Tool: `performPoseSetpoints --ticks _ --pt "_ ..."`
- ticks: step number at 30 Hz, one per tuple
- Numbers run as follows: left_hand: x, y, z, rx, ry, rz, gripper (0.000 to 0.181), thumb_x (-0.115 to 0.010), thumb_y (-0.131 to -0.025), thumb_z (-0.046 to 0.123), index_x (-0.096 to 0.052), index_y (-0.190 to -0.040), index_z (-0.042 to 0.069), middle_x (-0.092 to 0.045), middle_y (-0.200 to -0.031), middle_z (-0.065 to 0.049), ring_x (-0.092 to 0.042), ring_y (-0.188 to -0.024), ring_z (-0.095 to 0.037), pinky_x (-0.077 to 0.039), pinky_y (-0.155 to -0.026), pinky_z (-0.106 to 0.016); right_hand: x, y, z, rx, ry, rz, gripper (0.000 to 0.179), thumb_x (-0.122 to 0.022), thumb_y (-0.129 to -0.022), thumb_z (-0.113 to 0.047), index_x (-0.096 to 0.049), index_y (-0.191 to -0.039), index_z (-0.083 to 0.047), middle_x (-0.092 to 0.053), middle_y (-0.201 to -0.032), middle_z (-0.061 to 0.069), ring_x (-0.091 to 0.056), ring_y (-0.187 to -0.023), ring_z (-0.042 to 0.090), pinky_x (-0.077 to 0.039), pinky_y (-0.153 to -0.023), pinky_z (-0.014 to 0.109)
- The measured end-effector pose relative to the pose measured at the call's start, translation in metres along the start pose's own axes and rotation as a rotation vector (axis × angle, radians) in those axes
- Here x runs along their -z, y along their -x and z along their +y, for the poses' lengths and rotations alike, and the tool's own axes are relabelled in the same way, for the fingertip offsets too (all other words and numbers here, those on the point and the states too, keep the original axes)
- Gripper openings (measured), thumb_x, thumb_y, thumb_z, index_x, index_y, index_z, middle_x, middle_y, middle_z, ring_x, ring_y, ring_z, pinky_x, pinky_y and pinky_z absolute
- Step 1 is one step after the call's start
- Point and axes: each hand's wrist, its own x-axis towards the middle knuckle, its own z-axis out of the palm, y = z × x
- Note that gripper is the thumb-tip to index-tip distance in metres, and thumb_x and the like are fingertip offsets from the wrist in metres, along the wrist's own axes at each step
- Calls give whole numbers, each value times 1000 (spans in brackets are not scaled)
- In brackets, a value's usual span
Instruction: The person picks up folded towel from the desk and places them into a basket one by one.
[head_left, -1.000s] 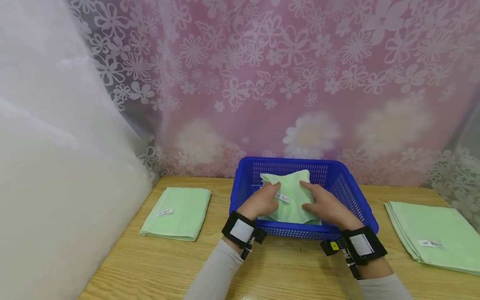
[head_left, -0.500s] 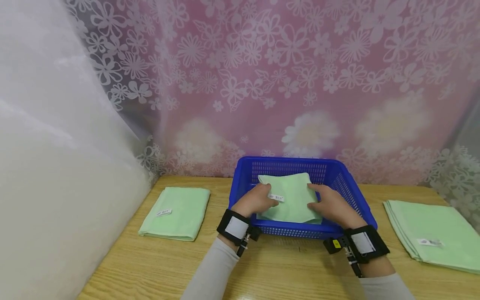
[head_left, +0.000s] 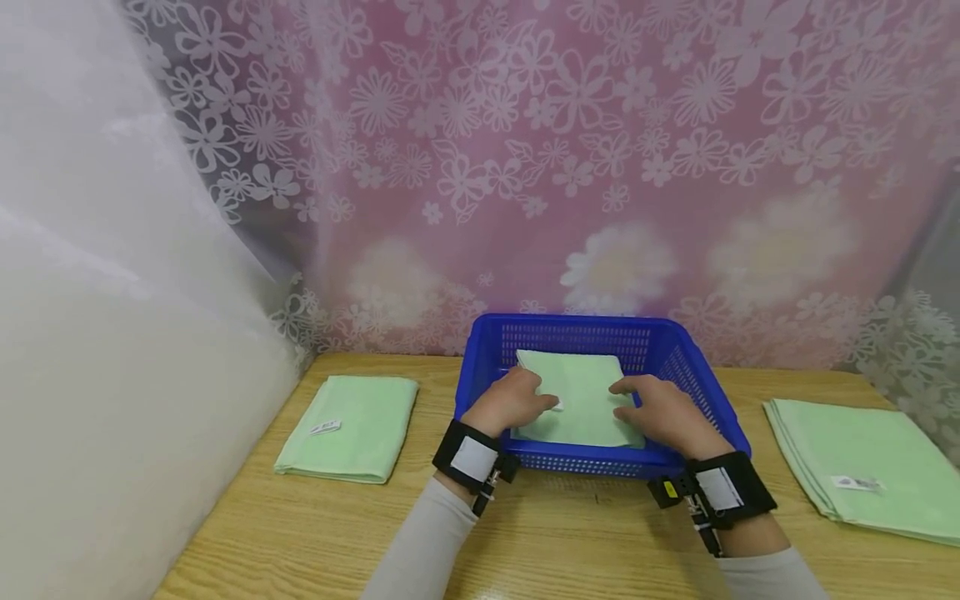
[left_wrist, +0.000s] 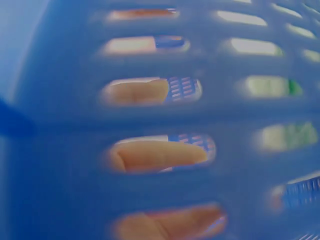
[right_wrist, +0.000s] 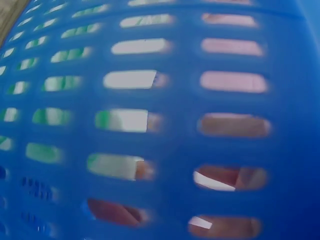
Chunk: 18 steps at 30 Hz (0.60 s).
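A light green folded towel (head_left: pixel 577 383) lies flat inside the blue plastic basket (head_left: pixel 600 461). My left hand (head_left: pixel 506 402) reaches over the front rim to the towel's left side, thumb stretched over its white label and partly covering it. At the towel's right edge is my right hand (head_left: pixel 663 410), its thumb and index finger spread apart. Through the slots of the basket wall (left_wrist: pixel 60 175), the left wrist view shows straight fingers (left_wrist: pixel 155 153). Parts of the right hand (right_wrist: pixel 235 126) and pale green cloth appear through slots in the right wrist view.
Another folded green towel (head_left: pixel 367 417) lies on the wooden table (head_left: pixel 300 533) to the left of the basket. A larger folded green towel (head_left: pixel 870 450) is at the right. A pink floral curtain (head_left: pixel 480 183) hangs directly behind the basket.
The towel in the basket has gone from raised and rumpled to lying flat. My left hand has shifted slightly left, and the right hand's fingers have drawn back to the towel's right edge.
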Motion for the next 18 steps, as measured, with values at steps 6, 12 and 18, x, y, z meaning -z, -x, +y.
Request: performPoseSetpoints --ticks 6,12,18 --pt "0 7 7 -11 -74 -25 46 -57 -102 34 -61 -133 0 -63 -132 -13 -53 -129 -29 -40 -109 -44 -1 3 -3 -4 43 -28 38 -67 -95 -23 -67 -123 3 -67 -120 26 -64 -108 44 -51 -85 57" --pt "-6 9 13 -1 -92 -160 56 -56 -101 42 -53 -144 7 -59 -141 -7 -55 -129 -24 -46 -104 -40 -5 3 -3 -10 83 -62 42 -64 -97 -29 -66 -123 4 -70 -112 23 -67 -102 40 -53 -83 57" --pt "-12 11 14 -35 -175 -228 47 -57 -100 45 -62 -131 9 -68 -123 -3 -63 -112 -18 -50 -92 -34 -10 2 -5 6 115 -102 43 -62 -99 -31 -66 -124 4 -70 -115 23 -67 -104 40 -52 -85 58"
